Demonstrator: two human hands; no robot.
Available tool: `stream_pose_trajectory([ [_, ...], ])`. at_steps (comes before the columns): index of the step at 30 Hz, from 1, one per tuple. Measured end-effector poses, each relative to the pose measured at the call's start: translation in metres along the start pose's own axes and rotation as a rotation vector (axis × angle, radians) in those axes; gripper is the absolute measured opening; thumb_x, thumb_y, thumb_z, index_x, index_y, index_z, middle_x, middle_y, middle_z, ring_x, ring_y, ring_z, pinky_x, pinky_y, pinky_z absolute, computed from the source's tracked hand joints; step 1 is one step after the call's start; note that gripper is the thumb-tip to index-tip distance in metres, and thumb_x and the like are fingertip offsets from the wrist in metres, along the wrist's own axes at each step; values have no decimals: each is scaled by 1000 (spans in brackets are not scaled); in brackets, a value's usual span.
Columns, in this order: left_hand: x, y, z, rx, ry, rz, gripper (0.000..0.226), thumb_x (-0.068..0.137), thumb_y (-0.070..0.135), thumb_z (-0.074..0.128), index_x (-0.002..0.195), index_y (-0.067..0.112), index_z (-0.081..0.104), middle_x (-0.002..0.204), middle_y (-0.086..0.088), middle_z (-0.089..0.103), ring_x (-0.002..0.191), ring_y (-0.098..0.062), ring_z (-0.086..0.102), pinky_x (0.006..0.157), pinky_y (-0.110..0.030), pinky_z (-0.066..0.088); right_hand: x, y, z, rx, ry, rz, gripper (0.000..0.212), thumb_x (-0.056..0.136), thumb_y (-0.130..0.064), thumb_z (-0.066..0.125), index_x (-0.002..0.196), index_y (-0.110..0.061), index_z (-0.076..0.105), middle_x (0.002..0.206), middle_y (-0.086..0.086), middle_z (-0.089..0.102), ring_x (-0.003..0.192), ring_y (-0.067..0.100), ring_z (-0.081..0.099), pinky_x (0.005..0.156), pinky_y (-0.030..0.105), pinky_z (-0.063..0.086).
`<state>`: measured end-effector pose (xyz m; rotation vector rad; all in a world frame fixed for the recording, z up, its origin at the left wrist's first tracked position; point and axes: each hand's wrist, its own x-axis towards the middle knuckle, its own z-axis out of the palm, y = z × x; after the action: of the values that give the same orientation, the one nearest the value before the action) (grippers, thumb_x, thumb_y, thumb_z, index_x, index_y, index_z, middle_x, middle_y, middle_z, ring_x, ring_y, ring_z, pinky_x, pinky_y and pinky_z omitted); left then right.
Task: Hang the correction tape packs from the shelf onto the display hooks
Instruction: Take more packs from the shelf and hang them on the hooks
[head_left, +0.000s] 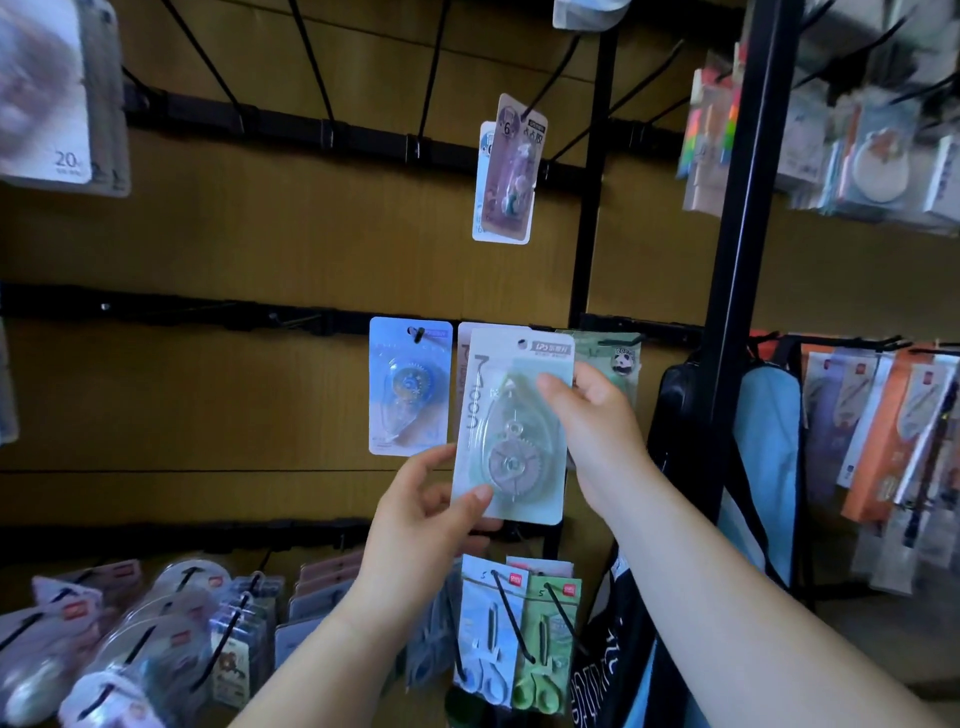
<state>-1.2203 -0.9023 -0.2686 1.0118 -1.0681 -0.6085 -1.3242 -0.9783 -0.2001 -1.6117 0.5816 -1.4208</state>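
fingers (480, 493) of left hand (415, 519) and right hand (597, 415) clamped on one green correction tape pack (511, 426), centre; wooden display wall (234, 234); one blue pack (408, 384) hung at 9 o'clock.

**Wooden display wall with black rails**

A brown wood-panel wall (260, 234) fills the scene, crossed by black horizontal rails (311, 135) above, beside and below the grip. A black upright post (748, 208) stands right of it. Lighting is dim and warm.
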Motion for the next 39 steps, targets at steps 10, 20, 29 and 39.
stream_pose_trajectory([
  [10,15,7,5,33,6,39,34,89,7,52,115,29,45,55,9,70,53,-5,68,53,-15,55,16,1,-3,-16,47,46,19,92,-14,50,82,-27,59,83,-11,63,84,13,60,82,30,48],
  [20,27,-2,3,105,54,37,32,90,8,52,114,28,45,67,2,69,51,-3,67,55,-16,56,26,11,3,-93,53,83,9,93,-18,48,94,-21,56,87,-7,60,77,7,55,66,19,44],
  [29,74,-21,3,228,-16,-34,19,94,9,44,112,16,47,71,-3,60,58,-15,57,47,-13,50,55,26,16,-177,99,142,34,96,-20,41,129,-12,48,124,3,56,93,13,52,74,25,40],
  [39,82,-46,-12,304,35,-166,10,93,18,47,101,12,49,66,-6,57,53,-16,57,51,-23,48,52,41,18,-328,102,182,25,94,-25,43,103,-5,54,84,6,48,73,16,43,55,24,30],
])
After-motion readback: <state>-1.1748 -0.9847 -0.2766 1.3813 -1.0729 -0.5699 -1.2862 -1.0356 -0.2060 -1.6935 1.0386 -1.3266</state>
